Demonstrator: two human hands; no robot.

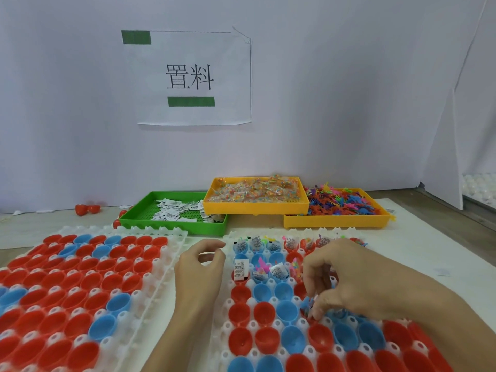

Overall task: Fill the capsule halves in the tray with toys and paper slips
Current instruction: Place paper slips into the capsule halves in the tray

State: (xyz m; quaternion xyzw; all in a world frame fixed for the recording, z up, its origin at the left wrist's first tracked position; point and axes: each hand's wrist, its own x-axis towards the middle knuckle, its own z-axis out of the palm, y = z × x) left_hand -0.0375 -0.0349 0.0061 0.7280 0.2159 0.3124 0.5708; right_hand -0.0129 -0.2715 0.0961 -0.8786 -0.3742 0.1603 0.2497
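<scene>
Two white trays hold red and blue capsule halves. On the right tray (222, 345) the far rows carry paper slips (239, 269) and small colourful toys (261, 265); the near halves (264, 314) are bare. My right hand (346, 280) hovers over the middle of this tray, fingertips down at a capsule half, pinching a small blue toy (307, 304). My left hand (200, 267) floats over the gap between the trays, fingers loosely curled, nothing visible in it. The left tray (171, 253) holds only unfilled halves (80, 267).
At the back stand a green bin (174, 226) of paper slips, a yellow bin (255, 206) of bagged items stacked partly on it, and a yellow bin (335, 220) of loose plastic toys. Loose red halves (87, 209) lie far left. A paper sign (193, 76) hangs on the wall.
</scene>
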